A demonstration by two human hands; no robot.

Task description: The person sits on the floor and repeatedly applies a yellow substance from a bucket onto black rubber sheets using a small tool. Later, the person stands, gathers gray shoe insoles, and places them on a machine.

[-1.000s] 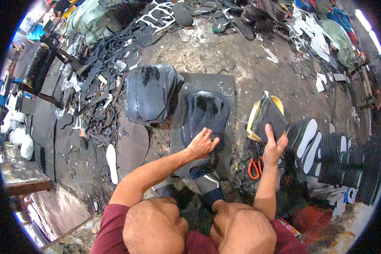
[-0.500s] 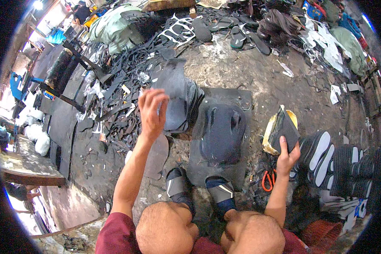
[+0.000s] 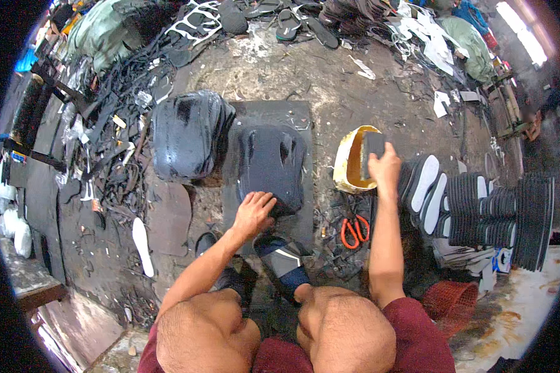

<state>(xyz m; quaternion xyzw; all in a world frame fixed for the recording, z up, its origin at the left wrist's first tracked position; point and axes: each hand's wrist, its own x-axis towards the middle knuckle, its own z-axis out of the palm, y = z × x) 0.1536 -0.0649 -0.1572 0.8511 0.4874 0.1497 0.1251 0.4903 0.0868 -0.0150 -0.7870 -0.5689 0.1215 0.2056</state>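
My left hand (image 3: pixel 254 214) rests on the near edge of a rounded black sheet (image 3: pixel 270 165), its fingers lying on the surface and the thumb hidden. That sheet lies on a larger dark mat (image 3: pixel 249 115) on the floor and carries darker wet-looking patches. My right hand (image 3: pixel 386 168) grips a flat dark rectangular block (image 3: pixel 374 146), dipped at the mouth of a cut-open container (image 3: pixel 345 168) smeared with yellow. The block's lower part is hidden inside the container. Left of the mat lies a stack of glossy black sheets (image 3: pixel 186 137).
Orange-handled scissors (image 3: pixel 355 232) lie below the container. Stacked black and white soles (image 3: pixel 426 193) stand at the right, near a red basket (image 3: pixel 451 301). A white sole (image 3: pixel 142 247) lies at the left. Dark offcuts (image 3: pixel 112 124) and sandals (image 3: pixel 288 26) cover the far floor.
My left hand has come down from the air beside the stack onto the near edge of the black sheet. The right hand has brought the block into the container's mouth. The view has shifted.
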